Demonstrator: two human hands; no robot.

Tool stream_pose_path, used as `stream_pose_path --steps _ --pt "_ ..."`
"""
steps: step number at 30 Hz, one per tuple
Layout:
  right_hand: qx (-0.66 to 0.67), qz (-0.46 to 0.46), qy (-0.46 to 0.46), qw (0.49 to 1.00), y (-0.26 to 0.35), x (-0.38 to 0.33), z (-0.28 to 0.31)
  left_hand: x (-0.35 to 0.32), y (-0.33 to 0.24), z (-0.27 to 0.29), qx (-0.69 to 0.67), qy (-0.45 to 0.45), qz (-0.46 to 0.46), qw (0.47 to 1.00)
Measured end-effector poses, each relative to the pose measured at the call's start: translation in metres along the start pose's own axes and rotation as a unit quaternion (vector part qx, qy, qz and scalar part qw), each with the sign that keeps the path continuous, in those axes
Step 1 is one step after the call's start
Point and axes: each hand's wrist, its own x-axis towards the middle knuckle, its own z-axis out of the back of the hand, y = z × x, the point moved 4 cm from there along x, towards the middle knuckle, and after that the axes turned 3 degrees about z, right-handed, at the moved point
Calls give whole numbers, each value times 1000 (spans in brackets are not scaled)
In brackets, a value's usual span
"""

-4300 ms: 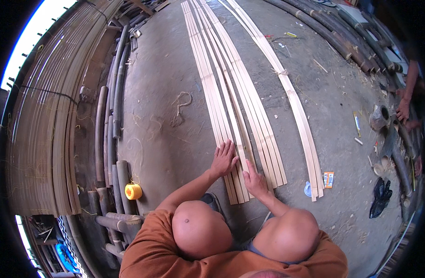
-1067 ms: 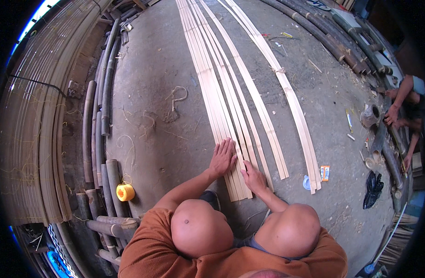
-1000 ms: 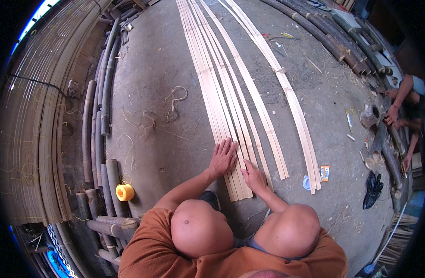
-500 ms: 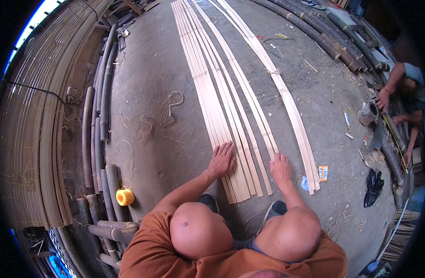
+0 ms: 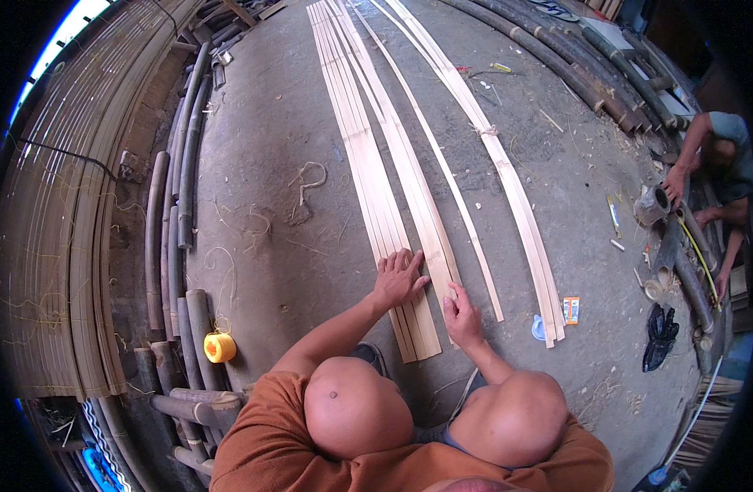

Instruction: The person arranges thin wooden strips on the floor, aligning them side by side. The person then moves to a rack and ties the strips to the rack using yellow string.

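Observation:
Long pale bamboo strips lie lengthwise on the concrete floor. My left hand (image 5: 399, 277) rests with spread fingers across the near part of the left group of strips (image 5: 362, 156). Just right of it, my right hand (image 5: 463, 318) closes its thumb and fingers at the near end of a narrower group of strips (image 5: 409, 180), gripping its right edge. How many strips it holds is hidden. One single strip (image 5: 453, 184) lies apart to the right. Beyond that is a tied bundle of strips (image 5: 514, 193).
Stacked slats (image 5: 57, 213) and dark bamboo poles (image 5: 157, 246) line the left. A yellow twine roll (image 5: 220, 348) sits by them. At right are more poles (image 5: 557, 53), a black plastic bag (image 5: 659, 336), a small packet (image 5: 571, 310), and another person's hand (image 5: 676, 184) near a bamboo tube (image 5: 651, 205).
My right hand has moved left from the outer strip's end, and the strips near it now sit closer to the left group. The single strip lies separate. My left hand's fingers have spread.

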Motion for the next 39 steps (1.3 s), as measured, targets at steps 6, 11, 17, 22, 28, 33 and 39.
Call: stream_pose_path --steps 6,11,17,22,28,33,39 --pt "-14 -1 35 999 -12 -4 -21 -7 8 -13 0 -61 -18 998" --pt "-47 24 10 999 -15 -4 -32 -10 7 -19 7 -57 -22 998" --pt "-75 0 55 996 -7 0 -31 -15 13 -29 -41 -40 -10 998" --pt "-106 15 55 993 -5 -1 -30 -15 11 -25 -61 -48 -8 997" --pt "-116 35 78 990 0 -4 -26 -17 11 -23 -34 -39 -20 998" --pt "-196 52 23 979 -26 15 7 -14 9 -20 -36 -20 -10 999" --pt "-351 47 -66 933 -58 48 68 -3 9 -23 -41 -31 -30 998"
